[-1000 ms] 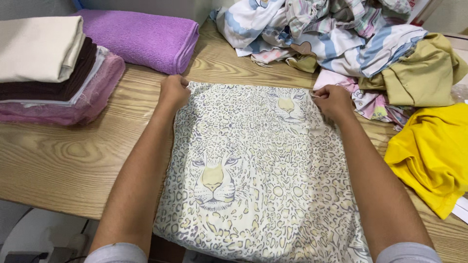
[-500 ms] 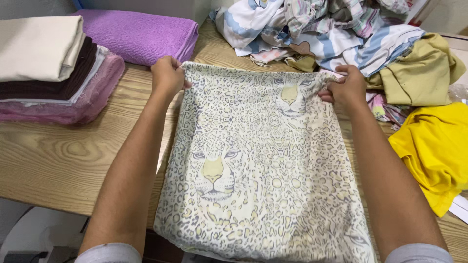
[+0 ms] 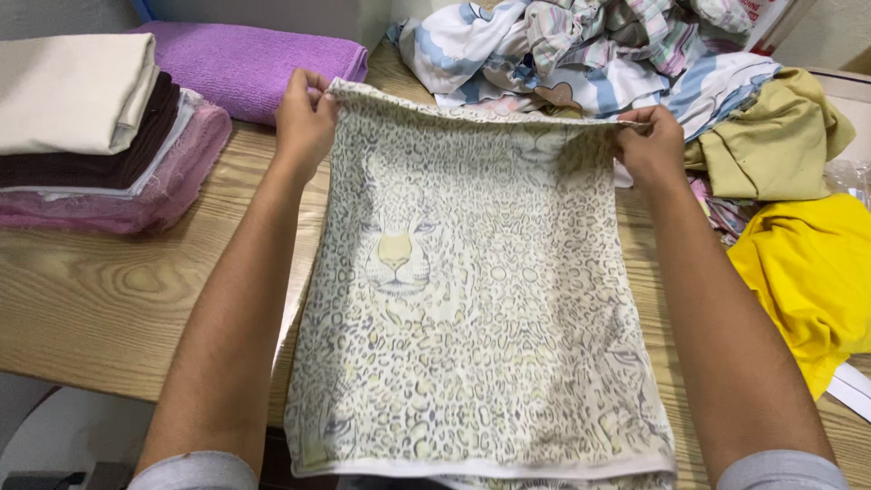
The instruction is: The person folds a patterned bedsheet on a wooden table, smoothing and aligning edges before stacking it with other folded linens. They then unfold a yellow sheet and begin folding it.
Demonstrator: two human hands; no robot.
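Observation:
A pale leopard-print cloth (image 3: 472, 318) with a big cat's face on it hangs raised above the wooden table (image 3: 109, 299). My left hand (image 3: 304, 118) pinches its top left corner. My right hand (image 3: 649, 145) grips the top right corner. The cloth's top edge is stretched taut between both hands, and its lower hem falls over the table's front edge toward me.
A stack of folded towels (image 3: 91, 136) in cream, brown and pink sits at the left, with a purple towel (image 3: 245, 63) behind it. A heap of striped and patterned fabric (image 3: 590, 45) lies at the back. An olive garment (image 3: 771, 136) and a yellow garment (image 3: 807, 272) lie at the right.
Both hands gripped the cloth's far corners while it lay flat on the table, then lifted the far edge up and away, so the cloth now hangs raised.

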